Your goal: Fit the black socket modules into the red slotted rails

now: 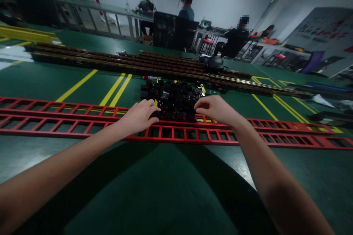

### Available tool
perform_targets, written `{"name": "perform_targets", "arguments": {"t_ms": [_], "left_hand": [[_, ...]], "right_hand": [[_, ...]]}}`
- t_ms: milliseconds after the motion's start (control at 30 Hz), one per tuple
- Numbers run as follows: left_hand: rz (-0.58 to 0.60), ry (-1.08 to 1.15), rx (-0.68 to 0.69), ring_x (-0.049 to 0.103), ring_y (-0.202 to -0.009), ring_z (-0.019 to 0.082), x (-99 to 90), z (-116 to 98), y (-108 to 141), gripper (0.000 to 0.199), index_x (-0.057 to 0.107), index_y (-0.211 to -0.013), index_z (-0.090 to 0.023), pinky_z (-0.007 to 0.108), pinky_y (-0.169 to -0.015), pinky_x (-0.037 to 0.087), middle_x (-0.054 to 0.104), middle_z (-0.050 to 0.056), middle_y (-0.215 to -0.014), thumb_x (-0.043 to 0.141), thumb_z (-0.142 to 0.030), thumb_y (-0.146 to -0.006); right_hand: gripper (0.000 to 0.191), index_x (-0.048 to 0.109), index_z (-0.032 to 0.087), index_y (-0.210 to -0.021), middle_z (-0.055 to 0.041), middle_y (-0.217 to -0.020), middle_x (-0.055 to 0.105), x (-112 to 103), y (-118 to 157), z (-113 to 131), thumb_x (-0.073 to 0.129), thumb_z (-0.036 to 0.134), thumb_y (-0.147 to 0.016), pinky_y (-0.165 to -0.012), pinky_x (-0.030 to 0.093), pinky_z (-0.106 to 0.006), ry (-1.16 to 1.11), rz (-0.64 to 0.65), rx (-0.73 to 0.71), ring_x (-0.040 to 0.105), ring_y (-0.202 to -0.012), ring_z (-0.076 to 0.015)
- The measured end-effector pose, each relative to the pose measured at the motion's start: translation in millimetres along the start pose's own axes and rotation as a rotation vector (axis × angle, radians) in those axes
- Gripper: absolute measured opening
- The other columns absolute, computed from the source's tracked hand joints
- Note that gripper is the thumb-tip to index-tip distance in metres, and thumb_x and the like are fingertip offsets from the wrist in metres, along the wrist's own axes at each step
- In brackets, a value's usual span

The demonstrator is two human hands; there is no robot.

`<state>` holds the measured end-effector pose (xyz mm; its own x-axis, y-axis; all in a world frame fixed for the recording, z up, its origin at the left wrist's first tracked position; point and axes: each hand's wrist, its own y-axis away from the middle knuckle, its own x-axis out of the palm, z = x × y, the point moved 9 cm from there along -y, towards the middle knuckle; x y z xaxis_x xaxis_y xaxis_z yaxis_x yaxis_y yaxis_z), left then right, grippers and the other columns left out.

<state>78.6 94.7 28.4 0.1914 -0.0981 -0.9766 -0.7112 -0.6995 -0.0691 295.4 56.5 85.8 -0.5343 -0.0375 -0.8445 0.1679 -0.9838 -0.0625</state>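
- Green floor [154, 198], marked with yellow lines [77, 86].
- Long brown rails [116, 62] lying side by side across the floor, with a dark round thing on them, perhaps a coil [215, 62].
- Yellow beam [27, 33] at the far left.
- Black chair [168, 31] at the back, a seated person [186, 13] just beyond it.
- Red stool [208, 41], right of that chair.
- Purple panel [313, 61] near a pale board [322, 36] with red writing.
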Motion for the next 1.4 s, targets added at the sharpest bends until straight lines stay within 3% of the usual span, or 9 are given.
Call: {"name": "perform_targets", "arguments": {"t_ms": [100,267,500,600,767,900,1167,1400], "left_hand": [[0.008,-0.018,-0.007,0.058,-0.109,0.03,0.0,-2,1,0.044,0.066,-0.136,-0.015,0.044,-0.095,0.049,0.061,0.012,-0.114,0.056,-0.036,-0.099],[0.006,-0.009,0.001,0.057,-0.107,0.027,0.5,-1,1,0.043,0.066,-0.137,-0.016,0.042,-0.095,0.05,0.061,0.011,-0.113,0.056,-0.036,-0.1],[-0.017,0.01,0.013,0.057,-0.106,0.027,1.9,1,1,0.044,0.066,-0.136,-0.016,0.042,-0.093,0.05,0.06,0.011,-0.112,0.057,-0.037,-0.099],[-0.029,0.024,0.024,0.057,-0.107,0.028,2.0,2,1,0.044,0.066,-0.135,-0.016,0.043,-0.095,0.05,0.061,0.011,-0.113,0.057,-0.039,-0.098],[-0.054,0.075,0.044,0.057,-0.111,0.028,1.7,3,1,0.044,0.068,-0.131,-0.017,0.044,-0.1,0.049,0.062,0.011,-0.115,0.057,-0.043,-0.097],[-0.056,0.101,0.042,0.056,-0.113,0.029,0.8,5,1,0.044,0.068,-0.128,-0.016,0.046,-0.103,0.048,0.062,0.012,-0.118,0.057,-0.044,-0.096],[0.012,0.148,0.043,0.056,-0.117,0.028,2.9,14,-1,0.043,0.069,-0.128,-0.019,0.046,-0.105,0.046,0.062,0.011,-0.122,0.054,-0.045,-0.098],[-0.005,0.151,0.027,0.057,-0.114,0.028,3.8,15,-4,0.042,0.07,-0.126,-0.02,0.046,-0.105,0.047,0.062,0.011,-0.119,0.06,-0.047,-0.095]], "right_hand": [[0.012,0.077,0.017,-0.085,-0.0046,-0.087,0.075,25,2,6,0.067,0.012,-0.081,-0.073,0.047,-0.028,0.224,0.165,-0.049,0.066,-0.078,-0.016],[0.016,0.077,0.017,-0.08,-0.0057,-0.088,0.075,44,0,-1,0.064,0.007,-0.08,-0.074,0.046,-0.027,0.348,0.229,-0.045,0.065,-0.082,-0.0166],[0.016,0.077,0.016,-0.08,-0.0048,-0.085,0.075,44,-1,-10,0.066,0.005,-0.078,-0.072,0.047,-0.025,0.259,0.209,0.037,0.067,-0.078,-0.0151],[0.015,0.077,0.016,-0.081,-0.0055,-0.087,0.075,44,1,-5,0.066,0.007,-0.08,-0.073,0.047,-0.026,0.32,0.228,0.04,0.066,-0.081,-0.0162],[0.011,0.076,0.017,-0.092,-0.0086,-0.103,0.073,40,7,7,0.066,0.015,-0.087,-0.077,0.046,-0.028,0.463,0.269,0.018,0.066,-0.091,-0.0194],[0.02,0.076,0.017,-0.107,-0.0106,-0.115,0.07,38,9,8,0.068,0.02,-0.089,-0.076,0.046,-0.029,0.498,0.278,-0.002,0.065,-0.102,-0.0232],[0.016,0.077,0.017,-0.097,-0.009,-0.101,0.074,37,8,6,0.064,0.014,-0.088,-0.074,0.046,-0.03,0.493,0.308,0.059,0.066,-0.091,-0.0215],[0.022,0.078,0.016,-0.106,-0.0104,-0.117,0.069,43,7,19,0.062,0.017,-0.092,-0.088,0.049,-0.031,0.476,0.274,-0.092,0.065,-0.103,-0.0223]]}}
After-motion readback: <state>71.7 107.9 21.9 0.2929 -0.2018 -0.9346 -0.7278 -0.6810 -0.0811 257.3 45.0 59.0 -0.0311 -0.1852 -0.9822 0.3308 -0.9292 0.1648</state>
